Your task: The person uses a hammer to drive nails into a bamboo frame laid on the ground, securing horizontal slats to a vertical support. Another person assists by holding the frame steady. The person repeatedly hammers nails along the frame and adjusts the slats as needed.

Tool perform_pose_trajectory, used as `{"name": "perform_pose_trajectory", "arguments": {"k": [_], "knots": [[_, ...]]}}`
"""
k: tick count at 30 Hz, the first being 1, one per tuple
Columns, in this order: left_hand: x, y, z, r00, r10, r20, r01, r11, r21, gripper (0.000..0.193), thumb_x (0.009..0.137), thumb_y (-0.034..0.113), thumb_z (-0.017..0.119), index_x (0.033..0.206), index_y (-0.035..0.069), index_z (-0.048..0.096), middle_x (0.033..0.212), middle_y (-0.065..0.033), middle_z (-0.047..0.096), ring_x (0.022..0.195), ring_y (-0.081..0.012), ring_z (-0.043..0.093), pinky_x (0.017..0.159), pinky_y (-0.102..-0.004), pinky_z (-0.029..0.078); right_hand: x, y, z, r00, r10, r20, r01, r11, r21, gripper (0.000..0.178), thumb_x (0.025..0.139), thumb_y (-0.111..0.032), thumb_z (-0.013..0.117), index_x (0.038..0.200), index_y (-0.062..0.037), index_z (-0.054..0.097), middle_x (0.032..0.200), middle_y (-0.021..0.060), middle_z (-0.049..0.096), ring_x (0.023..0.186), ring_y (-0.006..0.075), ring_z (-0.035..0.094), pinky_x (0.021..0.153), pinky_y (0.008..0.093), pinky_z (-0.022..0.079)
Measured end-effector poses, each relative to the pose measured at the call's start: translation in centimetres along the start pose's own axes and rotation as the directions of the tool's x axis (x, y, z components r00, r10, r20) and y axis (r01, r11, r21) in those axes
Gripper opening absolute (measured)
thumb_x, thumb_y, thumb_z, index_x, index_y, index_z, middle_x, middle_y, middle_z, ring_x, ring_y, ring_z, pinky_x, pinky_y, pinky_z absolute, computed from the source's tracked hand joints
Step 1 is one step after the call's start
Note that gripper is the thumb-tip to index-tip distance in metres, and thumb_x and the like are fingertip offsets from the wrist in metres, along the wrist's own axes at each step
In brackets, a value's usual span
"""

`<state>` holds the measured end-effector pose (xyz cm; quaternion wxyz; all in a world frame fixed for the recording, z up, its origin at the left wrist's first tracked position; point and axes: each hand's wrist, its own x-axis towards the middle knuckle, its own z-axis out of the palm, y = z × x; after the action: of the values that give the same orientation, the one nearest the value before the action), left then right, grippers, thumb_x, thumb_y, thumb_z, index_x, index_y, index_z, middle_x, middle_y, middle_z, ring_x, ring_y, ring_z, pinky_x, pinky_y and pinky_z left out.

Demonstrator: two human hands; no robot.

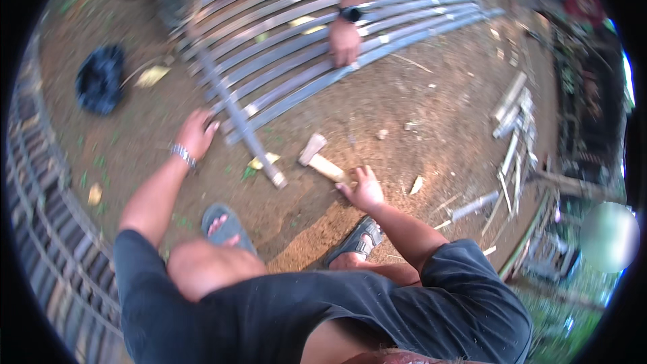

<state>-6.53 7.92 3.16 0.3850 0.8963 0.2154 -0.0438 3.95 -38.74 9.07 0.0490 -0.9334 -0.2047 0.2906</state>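
A hammer-like tool (325, 165) with a pale wooden handle and a brownish head lies over the dirt in front of me. My right hand (364, 191) is at the handle's end, thumb and fingers apart; whether they touch it is unclear. My left hand (197, 136), a metal watch on its wrist, is open beside the slat ends on the left. Ahead is a frame of long grey bamboo slats (296, 81), crossed near its left end by a strip (242, 121) that reaches toward me. Another person's hand (345, 44), wearing a dark watch, rests on the nearest slats.
A dark cloth-like bundle (100, 79) lies at the left, near a row of bamboo poles (50, 243). Cut bamboo pieces (515, 121) are scattered at the right. My sandalled feet (356, 241) stand close below the tool. Another person's knee shows at the upper left.
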Motion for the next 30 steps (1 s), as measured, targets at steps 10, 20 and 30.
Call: {"name": "perform_pose_trajectory", "arguments": {"k": [10,20,30], "knots": [[0.1,0.9,3.1,0.980,0.183,-0.081,-0.162,0.963,0.214,0.025,0.086,0.017,0.074,0.109,0.008,0.067,0.105,-0.0131,0.063,0.103,-0.0365,0.062,0.086,-0.0459,0.050,9.1,-12.1,0.1,0.966,-0.112,-0.235,0.163,0.964,0.211,0.046,0.089,-0.032,0.073,0.125,-0.0077,0.059,0.122,0.0168,0.055,0.118,0.0363,0.055,0.103,0.0467,0.046],[-0.3,-0.7,2.5,0.969,0.241,-0.063,-0.221,0.950,0.222,0.026,0.085,0.027,0.075,0.105,0.011,0.071,0.104,-0.0060,0.065,0.101,-0.0290,0.063,0.085,-0.0445,0.051,17.7,-18.1,-1.5,0.890,-0.359,-0.282,0.392,0.918,0.069,0.030,0.088,-0.018,0.071,0.116,-0.0104,0.070,0.119,0.0154,0.063,0.108,0.0373,0.064,0.093,0.0457,0.053],[-0.3,-1.0,2.4,0.964,0.265,-0.003,-0.249,0.912,0.325,0.029,0.083,0.032,0.076,0.102,0.010,0.071,0.100,-0.0056,0.063,0.099,-0.0254,0.064,0.085,-0.0405,0.050,20.7,-18.6,-2.7,0.889,-0.457,0.012,0.455,0.881,-0.130,0.033,0.093,-0.020,0.068,0.125,-0.0167,0.066,0.126,0.0105,0.060,0.108,0.0351,0.066,0.093,0.0455,0.055]]}}
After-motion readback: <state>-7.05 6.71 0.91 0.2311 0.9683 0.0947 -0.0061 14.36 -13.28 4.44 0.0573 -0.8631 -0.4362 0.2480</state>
